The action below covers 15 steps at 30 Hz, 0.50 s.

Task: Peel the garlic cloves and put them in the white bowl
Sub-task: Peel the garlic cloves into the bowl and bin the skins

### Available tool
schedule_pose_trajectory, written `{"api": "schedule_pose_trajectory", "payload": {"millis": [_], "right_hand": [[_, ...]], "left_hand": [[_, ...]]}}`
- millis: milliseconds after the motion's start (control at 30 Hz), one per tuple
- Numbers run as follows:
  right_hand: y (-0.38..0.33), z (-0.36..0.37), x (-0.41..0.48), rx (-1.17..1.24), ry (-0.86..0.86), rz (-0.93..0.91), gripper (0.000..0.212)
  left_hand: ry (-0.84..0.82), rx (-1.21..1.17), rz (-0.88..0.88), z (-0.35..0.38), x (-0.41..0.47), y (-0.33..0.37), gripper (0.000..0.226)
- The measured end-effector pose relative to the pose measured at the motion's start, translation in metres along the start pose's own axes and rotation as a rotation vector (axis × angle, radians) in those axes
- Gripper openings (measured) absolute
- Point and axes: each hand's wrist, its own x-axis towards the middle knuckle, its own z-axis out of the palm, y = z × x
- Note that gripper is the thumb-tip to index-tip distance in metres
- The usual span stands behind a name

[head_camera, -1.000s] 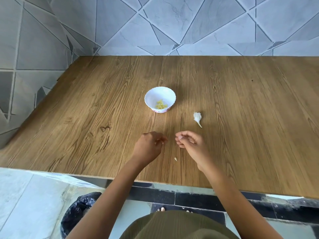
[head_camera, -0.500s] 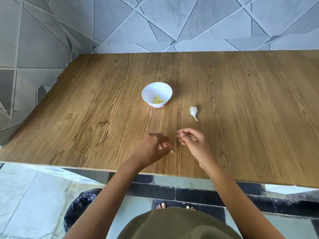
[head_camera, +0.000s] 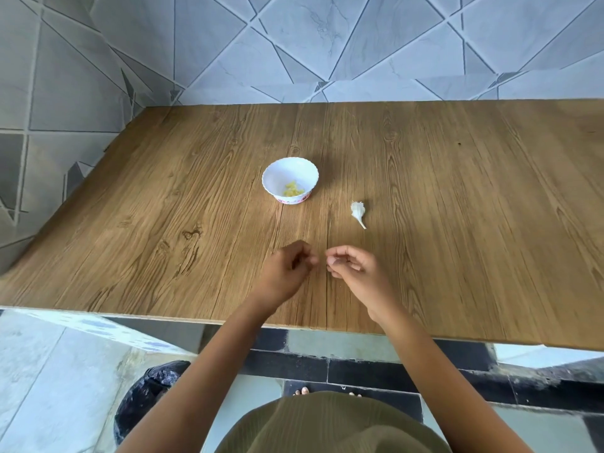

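Right hand (head_camera: pixel 354 273): fingers curled, thumb and forefinger closed on a small pale piece at the tips. I judge it to be the small pale garlic clove (head_camera: pixel 331 261) now being worked, though it is too small to confirm. The hand sits low over the table, which I read as a way to keep dropped scraps close.

Left hand (head_camera: pixel 287 269): fingers curled inward, tips just beside the right hand's tips with a narrow gap between. The tips are blurred. I cannot tell whether they hold a strip of skin or nothing. Its place opposite the right hand suits pulling skin away from a clove.

White scalloped bowl with a pink-patterned base (head_camera: pixel 277 171): upright on the brown wood-grain table (head_camera: pixel 163 207), beyond the hands and within easy reach. Yellowish peeled cloves (head_camera: pixel 294 190) lie at its bottom, so part of the task is done.

White papery garlic remnant with a thin stalk (head_camera: pixel 357 211): on the table right of the bowl, apart from it, near the right hand.

Black bin bag (head_camera: pixel 147 393): on the floor below the table edge, likely for skins.

Judgement: peeling step is in hand.
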Motion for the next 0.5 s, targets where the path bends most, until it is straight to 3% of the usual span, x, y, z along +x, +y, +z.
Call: {"api": "schedule_pose_trajectory", "payload": {"millis": [100,267,367,500], "right_hand": [[-0.006,0.006,0.001,0.048,-0.018,-0.058,0.011],[-0.013,0.011,0.007,-0.019,0.101,-0.274,0.015],[-0.011,0.011,0.012,-0.142,0.166,-0.380,0.011],[-0.006,0.008,0.016,-0.334,0.208,-0.529,0.006]], "left_hand": [[-0.027,-0.540,-0.307,-0.001,0.004,0.018,0.011],[-0.036,-0.903,-0.478,-0.005,0.009,0.030,0.015],[0.008,-0.834,-0.481,-0.004,0.009,0.032,0.013],[0.080,-0.448,-0.318,-0.011,0.009,0.030,0.010]]}}
